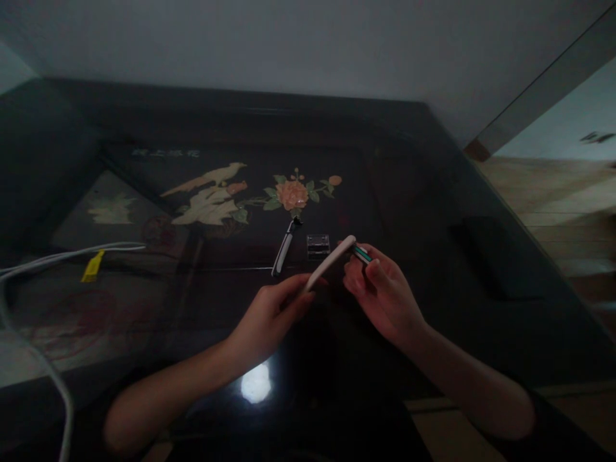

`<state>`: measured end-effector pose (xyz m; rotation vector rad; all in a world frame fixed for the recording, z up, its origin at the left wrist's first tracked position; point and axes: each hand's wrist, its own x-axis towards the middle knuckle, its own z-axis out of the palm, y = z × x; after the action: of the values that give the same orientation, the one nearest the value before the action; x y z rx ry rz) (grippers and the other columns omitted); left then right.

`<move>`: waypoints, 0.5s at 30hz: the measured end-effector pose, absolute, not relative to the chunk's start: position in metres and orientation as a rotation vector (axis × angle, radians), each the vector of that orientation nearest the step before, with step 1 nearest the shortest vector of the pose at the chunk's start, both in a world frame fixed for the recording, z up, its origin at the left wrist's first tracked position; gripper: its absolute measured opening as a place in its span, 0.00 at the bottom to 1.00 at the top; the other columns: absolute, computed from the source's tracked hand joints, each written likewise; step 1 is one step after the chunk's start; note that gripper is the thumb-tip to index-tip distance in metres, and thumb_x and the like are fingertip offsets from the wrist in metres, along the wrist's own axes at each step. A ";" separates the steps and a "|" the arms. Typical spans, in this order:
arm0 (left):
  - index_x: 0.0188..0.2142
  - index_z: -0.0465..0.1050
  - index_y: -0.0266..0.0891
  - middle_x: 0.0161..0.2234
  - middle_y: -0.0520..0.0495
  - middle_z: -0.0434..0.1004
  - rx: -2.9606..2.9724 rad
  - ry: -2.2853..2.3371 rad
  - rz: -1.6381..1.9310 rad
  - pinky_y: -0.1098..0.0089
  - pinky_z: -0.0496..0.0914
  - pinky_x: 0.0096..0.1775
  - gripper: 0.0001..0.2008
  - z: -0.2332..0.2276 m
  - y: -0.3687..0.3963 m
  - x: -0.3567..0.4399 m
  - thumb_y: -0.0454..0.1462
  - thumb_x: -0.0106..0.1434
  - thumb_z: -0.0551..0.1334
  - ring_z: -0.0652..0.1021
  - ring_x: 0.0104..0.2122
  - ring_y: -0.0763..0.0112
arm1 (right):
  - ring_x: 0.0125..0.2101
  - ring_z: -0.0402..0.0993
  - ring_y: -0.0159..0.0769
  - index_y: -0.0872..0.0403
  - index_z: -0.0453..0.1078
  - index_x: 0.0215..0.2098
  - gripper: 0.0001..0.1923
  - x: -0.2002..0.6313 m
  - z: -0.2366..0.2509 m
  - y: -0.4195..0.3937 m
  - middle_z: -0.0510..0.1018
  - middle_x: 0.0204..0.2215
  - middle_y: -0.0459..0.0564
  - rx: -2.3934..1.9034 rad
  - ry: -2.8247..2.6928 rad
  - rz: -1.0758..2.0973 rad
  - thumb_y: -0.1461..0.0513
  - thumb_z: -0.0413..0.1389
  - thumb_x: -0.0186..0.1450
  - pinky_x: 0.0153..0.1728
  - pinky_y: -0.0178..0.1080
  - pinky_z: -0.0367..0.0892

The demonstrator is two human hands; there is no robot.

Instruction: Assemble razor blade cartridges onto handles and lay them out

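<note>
So the left hand (273,312) has the near end of a pale handle (332,262) pinched between thumb and fingers, and the right hand (382,292) is gripping a small dark head with a green strip (362,255) right at the handle's far end. Looks like a razor to me, held above the dark table (423,256), handle slanting from near left to far right.

I'd say the step in hand is working at the joint between handle and head. Fitting it, pulling it off or just checking it? Can't tell, and it's too dim to see whether the two are locked together. Either way, imo the next move calls for a steady left grip and the head kept square to the handle, with the right fingers off any blade edge.

Just beyond the hands there's a small clear case (318,244), and to its left a second razor (283,250) lying on the table. Far left, a white cable (52,258) with a yellow tag (93,266).
</note>
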<state>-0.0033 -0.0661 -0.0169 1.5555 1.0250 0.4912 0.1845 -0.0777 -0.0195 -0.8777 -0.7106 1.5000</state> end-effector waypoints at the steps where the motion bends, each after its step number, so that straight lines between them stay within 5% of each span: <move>1: 0.51 0.73 0.37 0.25 0.55 0.67 1.550 1.026 0.497 0.76 0.61 0.26 0.18 -0.017 -0.066 -0.003 0.41 0.66 0.54 0.63 0.22 0.76 | 0.17 0.48 0.25 0.53 0.73 0.35 0.18 0.184 -0.020 -0.078 0.63 0.15 0.38 -0.871 -0.714 1.502 0.49 0.67 0.54 0.20 0.35 0.44; 15: 0.55 0.70 0.38 0.23 0.57 0.64 1.510 0.937 0.433 0.77 0.57 0.23 0.19 -0.024 -0.077 -0.003 0.42 0.68 0.55 0.60 0.21 0.78 | 0.18 0.48 0.24 0.52 0.77 0.39 0.20 0.185 -0.023 -0.074 0.61 0.17 0.38 -0.952 -0.684 1.465 0.51 0.68 0.52 0.18 0.33 0.47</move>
<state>-0.0035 -0.0773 -0.0240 1.5102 0.9370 0.4333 0.1849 -0.0739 -0.0226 -0.9518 -0.6840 1.4648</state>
